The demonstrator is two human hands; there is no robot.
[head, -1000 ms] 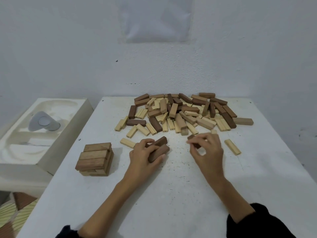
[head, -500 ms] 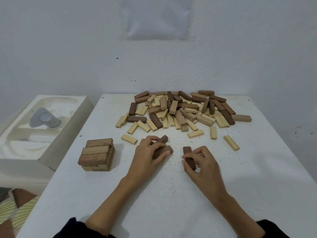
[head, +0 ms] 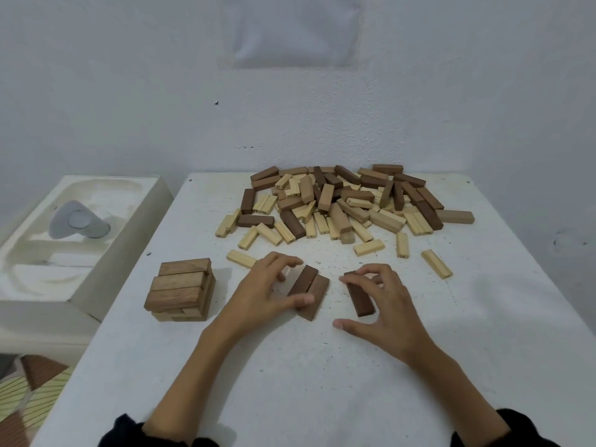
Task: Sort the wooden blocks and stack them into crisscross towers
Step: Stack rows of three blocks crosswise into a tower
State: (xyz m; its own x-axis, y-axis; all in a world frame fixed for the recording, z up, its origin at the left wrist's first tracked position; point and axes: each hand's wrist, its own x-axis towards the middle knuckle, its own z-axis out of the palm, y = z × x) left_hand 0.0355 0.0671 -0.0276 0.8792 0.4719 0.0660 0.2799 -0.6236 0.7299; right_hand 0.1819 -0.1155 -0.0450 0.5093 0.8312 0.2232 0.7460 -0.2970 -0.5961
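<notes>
Right hand [head: 383,304] slid a third dark block [head: 359,296], fingertips only, toward the dark pair [head: 309,290] pinched by left hand [head: 267,285]; one tower [head: 180,288] stood, pile [head: 338,201] remained.

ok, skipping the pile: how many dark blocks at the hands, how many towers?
dark blocks: 3 (2 at left hand, 1 at right hand)
tower: 1
total: 4
</notes>
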